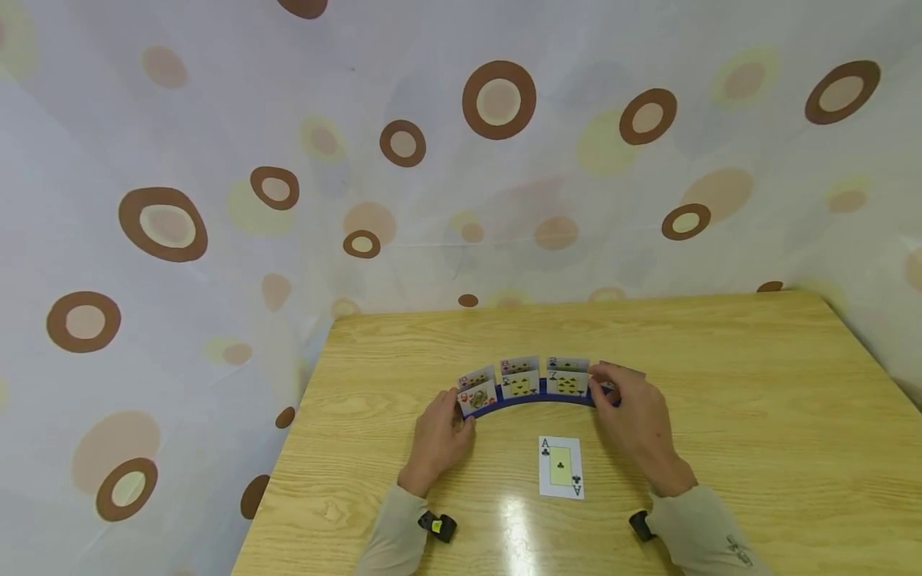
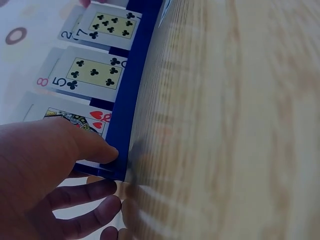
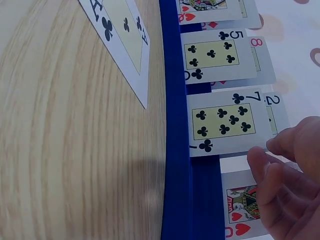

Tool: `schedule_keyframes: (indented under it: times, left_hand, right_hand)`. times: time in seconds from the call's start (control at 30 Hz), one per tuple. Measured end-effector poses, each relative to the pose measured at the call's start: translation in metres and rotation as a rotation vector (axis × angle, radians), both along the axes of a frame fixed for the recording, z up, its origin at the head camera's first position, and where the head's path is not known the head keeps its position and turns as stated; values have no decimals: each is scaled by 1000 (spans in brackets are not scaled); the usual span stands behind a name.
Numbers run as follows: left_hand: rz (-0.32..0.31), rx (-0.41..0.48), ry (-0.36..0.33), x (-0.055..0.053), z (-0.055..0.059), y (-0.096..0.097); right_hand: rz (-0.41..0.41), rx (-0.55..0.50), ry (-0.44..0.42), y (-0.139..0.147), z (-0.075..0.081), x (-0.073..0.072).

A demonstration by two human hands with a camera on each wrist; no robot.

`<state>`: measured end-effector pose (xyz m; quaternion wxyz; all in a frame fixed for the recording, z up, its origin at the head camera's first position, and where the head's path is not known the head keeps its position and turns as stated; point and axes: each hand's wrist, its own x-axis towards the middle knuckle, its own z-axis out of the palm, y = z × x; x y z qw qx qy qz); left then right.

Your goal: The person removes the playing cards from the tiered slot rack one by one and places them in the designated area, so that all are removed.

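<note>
A curved blue card holder [image 1: 515, 403] stands on the table with playing cards upright in two rows. My left hand [image 1: 438, 432] grips its left end beside the queen of hearts [image 1: 478, 398], thumb on the front face, other fingers behind. My right hand [image 1: 637, 412] is at the right part, its fingertips right at the side edge of the seven of clubs [image 3: 225, 122]. Behind the seven shows a two [image 3: 276, 114]; left of it stands the five of clubs [image 3: 215, 56] with a red eight [image 3: 261, 55] behind. My right fingers partly hide a hearts face card [image 3: 242, 205].
An ace of clubs [image 1: 560, 468] lies face up on the wooden table [image 1: 778, 416], in front of the holder. A fabric wall [image 1: 446, 184] with brown and beige spots rises behind and to the left of the table.
</note>
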<state>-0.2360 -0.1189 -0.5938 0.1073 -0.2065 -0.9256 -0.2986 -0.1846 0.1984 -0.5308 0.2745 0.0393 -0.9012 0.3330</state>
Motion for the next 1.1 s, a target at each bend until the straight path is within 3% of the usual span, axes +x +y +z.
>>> schedule_keyframes:
  times: [0.07, 0.23, 0.37, 0.6, 0.7, 0.9, 0.93, 1.1]
  left_hand:
    - [7, 9, -46, 7, 16, 4]
    - [36, -32, -122, 11, 30, 11]
    - [28, -18, -97, 10, 27, 10]
    - [-13, 31, 6, 1, 2, 2]
    - [-4, 30, -17, 2, 2, 2]
    - [57, -9, -125, 13, 26, 10]
    - [66, -10, -118, 11, 20, 9]
    - [79, -33, -118, 12, 21, 7]
  right_hand:
    - [2, 5, 13, 0, 0, 0]
    - [9, 3, 38, 1, 1, 0]
    - [15, -2, 41, 1, 3, 0]
    - [6, 6, 34, 1, 4, 2]
    - [-1, 6, 34, 1, 4, 3]
    - [-26, -12, 39, 3, 6, 9]
    - [-31, -15, 47, 4, 7, 10]
    - [-31, -30, 88, 9, 9, 14]
